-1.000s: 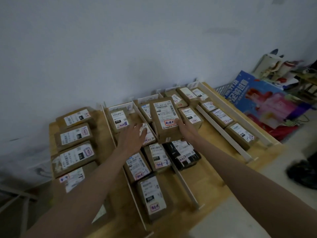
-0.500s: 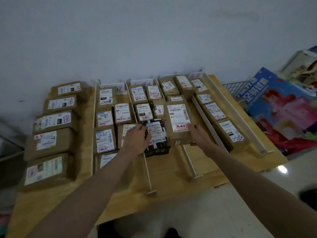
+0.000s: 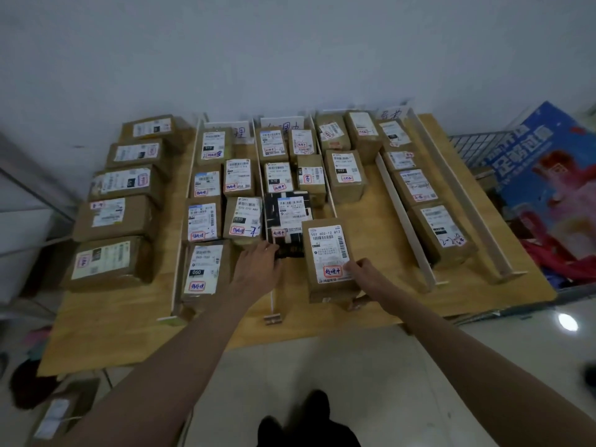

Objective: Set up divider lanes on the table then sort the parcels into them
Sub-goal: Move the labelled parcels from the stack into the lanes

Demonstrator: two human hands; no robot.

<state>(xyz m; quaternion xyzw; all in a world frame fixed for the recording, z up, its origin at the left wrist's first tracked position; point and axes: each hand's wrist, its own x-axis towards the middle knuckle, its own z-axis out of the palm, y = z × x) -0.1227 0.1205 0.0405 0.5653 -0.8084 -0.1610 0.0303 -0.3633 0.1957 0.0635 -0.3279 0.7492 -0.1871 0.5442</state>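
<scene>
A right hand (image 3: 361, 269) is gripping a brown parcel (image 3: 327, 262) bearing a white label and red stamp. Left of it, the left hand (image 3: 258, 264) is resting open-fingered against a black parcel (image 3: 287, 221).

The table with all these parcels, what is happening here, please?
A person is sorting labelled cardboard parcels into lanes made by white divider strips on a wooden table. The right hand grips a tall brown parcel at its near right edge, at the front by the middle lanes. The left hand touches the near edge of a black patterned parcel beside it. Most lanes already hold rows of parcels, and larger boxes lie in a column at the far left.
</scene>
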